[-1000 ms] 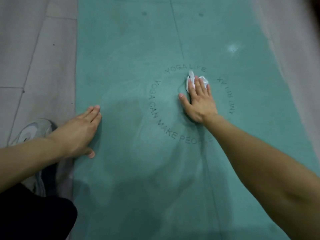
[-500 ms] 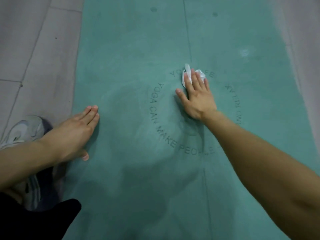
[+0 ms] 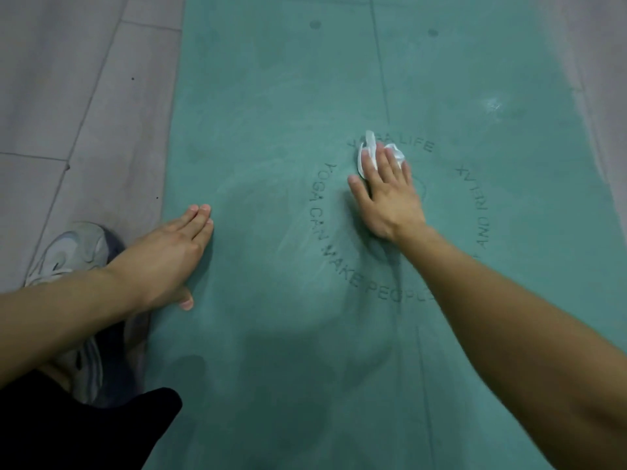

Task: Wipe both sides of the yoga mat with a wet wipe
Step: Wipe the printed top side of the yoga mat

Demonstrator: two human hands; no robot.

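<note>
Teal yoga mat (image 3: pixel 271 130) lies flat on the grey tile floor (image 3: pixel 68 79). On its printed circle the right hand (image 3: pixel 386 195) presses a white wet wipe (image 3: pixel 368 152) with straight, slightly spread fingers. Near the mat's left edge the left hand (image 3: pixel 169 252) rests flat, fingers together.

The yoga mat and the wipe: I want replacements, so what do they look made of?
Yoga mat: probably rubber or foam, matte teal, with sunken lettering and pale wipe streaks. Wet wipe: thin white nonwoven cloth, judging by its soft crumpled folds under the right hand.
</note>
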